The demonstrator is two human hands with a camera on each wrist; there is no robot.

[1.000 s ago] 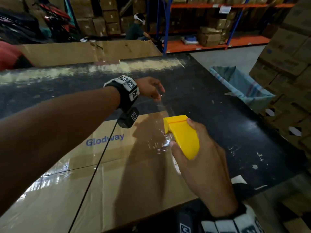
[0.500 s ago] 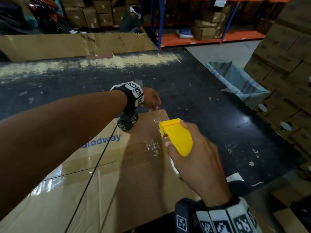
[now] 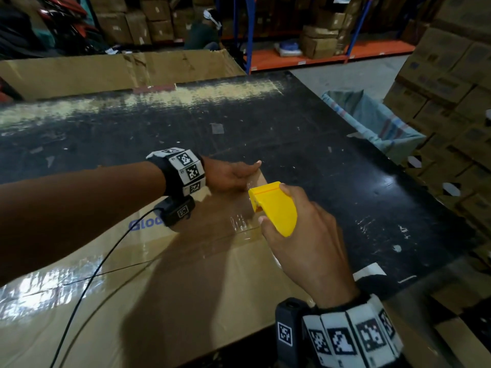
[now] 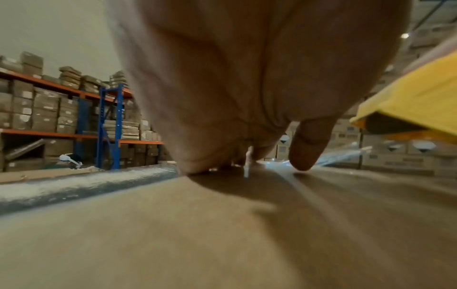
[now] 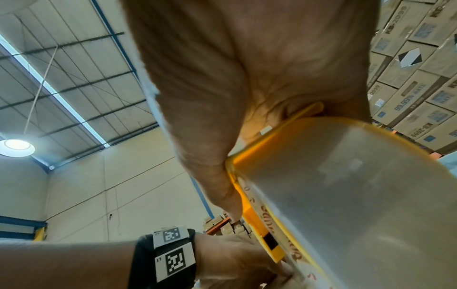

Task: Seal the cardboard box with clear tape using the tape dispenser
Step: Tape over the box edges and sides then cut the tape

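With the box [image 3: 164,274] flat on the worktop [image 3: 305,144], the tape end should be pressed down at its far corner by the flat-fingered left hand [image 3: 228,175] while the dispenser [image 3: 275,207], gripped in the right hand [image 3: 305,240], is drawn back taut.

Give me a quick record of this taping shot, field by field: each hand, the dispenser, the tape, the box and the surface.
left hand: flat on the box's far corner, pressing the tape end
right hand: holds the dispenser
tape dispenser: yellow, raised above the box top
clear tape: stretched from dispenser to box
cardboard box: brown, glossy tape already on top
table: black, scuffed
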